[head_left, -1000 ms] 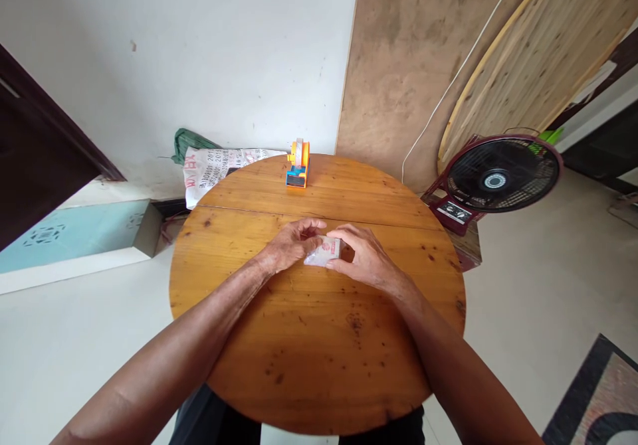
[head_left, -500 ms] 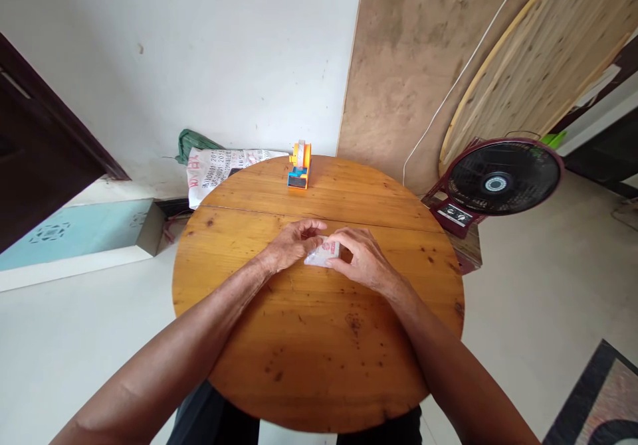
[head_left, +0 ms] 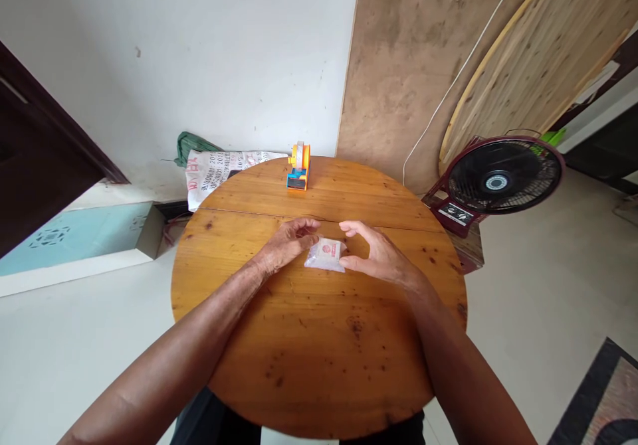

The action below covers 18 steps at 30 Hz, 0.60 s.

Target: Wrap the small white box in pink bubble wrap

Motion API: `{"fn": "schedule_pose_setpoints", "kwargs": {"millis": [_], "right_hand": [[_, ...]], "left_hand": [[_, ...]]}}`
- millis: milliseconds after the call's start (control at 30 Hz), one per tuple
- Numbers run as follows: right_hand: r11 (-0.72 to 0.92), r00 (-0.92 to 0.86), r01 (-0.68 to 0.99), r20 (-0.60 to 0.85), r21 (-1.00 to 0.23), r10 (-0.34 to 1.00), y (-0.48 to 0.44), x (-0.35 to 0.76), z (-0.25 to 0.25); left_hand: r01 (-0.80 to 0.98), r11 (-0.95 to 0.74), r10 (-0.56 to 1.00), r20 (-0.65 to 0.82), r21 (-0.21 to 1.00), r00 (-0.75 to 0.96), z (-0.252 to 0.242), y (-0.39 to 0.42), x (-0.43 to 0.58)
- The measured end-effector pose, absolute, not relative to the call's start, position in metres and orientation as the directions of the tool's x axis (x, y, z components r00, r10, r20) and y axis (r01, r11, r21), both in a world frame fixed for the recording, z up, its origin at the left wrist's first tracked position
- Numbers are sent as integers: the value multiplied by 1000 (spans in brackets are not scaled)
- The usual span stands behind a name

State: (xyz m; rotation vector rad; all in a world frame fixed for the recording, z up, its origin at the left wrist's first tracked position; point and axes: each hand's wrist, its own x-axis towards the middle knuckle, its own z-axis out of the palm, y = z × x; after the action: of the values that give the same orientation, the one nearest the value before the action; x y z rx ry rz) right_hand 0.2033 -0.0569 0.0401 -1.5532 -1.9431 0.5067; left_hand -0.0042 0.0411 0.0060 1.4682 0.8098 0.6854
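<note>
A small white packet (head_left: pixel 326 256) with a red mark lies flat near the middle of a round wooden table (head_left: pixel 319 358). My left hand (head_left: pixel 286 244) rests on the table with its fingers curled, the fingertips pinching the packet's upper left edge. To the right of the packet is my right hand (head_left: pixel 375 254), its thumb and fingers spread in a curve. The thumb tip touches the packet's right edge and the index finger is raised above the packet. An orange and blue tape dispenser (head_left: pixel 298 165) stands at the table's far edge.
A dark red floor fan (head_left: pixel 501 176) stands to the right of the table. A printed white sack (head_left: pixel 219 166) lies behind the table by the wall. Wooden boards (head_left: pixel 399 66) and a round wooden top (head_left: pixel 538 53) lean on the wall. A rug corner (head_left: pixel 598 398) shows at lower right.
My right hand has lifted off the packet and moved right, opening its fingers and uncovering more of the packet. My left hand stays at the packet's left edge.
</note>
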Motion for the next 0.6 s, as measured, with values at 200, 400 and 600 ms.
{"fn": "schedule_pose_setpoints", "kwargs": {"millis": [200, 400, 600], "right_hand": [[231, -192, 776, 129, -587, 973, -58, 190, 34], [205, -79, 618, 200, -759, 977, -46, 207, 30], [48, 241, 437, 168, -898, 956, -24, 224, 6]], "left_hand": [[32, 54, 752, -61, 998, 656, 3, 38, -3], [23, 29, 827, -37, 999, 561, 1, 42, -1], [18, 39, 899, -43, 999, 437, 0, 49, -2]]}}
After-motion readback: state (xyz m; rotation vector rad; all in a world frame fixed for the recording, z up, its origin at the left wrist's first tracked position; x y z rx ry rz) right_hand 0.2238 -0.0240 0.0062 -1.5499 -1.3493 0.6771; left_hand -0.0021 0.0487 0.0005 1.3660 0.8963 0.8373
